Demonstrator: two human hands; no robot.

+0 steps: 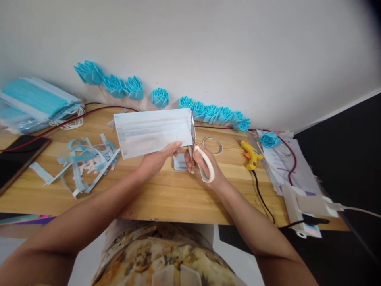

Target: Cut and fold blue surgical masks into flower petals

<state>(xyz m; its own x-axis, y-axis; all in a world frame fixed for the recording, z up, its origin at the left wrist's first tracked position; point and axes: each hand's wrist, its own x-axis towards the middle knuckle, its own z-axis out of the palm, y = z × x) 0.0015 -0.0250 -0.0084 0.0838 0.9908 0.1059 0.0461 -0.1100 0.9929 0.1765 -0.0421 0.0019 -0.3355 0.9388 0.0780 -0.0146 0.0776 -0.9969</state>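
The left hand (157, 159) is clamped on the lower edge of a pale blue mask (153, 133), thumb on its face, and holds it spread flat above the bench (178, 198). The right hand (202, 165) is closed through the white handles of the scissors (198, 153). Their blades point up along the mask's right end and touch it; how far the blades gape cannot be told.

Just below the mask's right corner, between the two hands, a small blue piece (179, 162) lies on the wood. Left of the mask and lower lies a heap of cut strips (86, 161), and beyond that a dark phone (18, 159). Far to the mask's upper left is a stack of masks (35, 103). Behind the mask, blue flowers (211, 113) line the wall. Right of the mask lies a tape ring (212, 145), and further right a yellow glue gun (251, 154).
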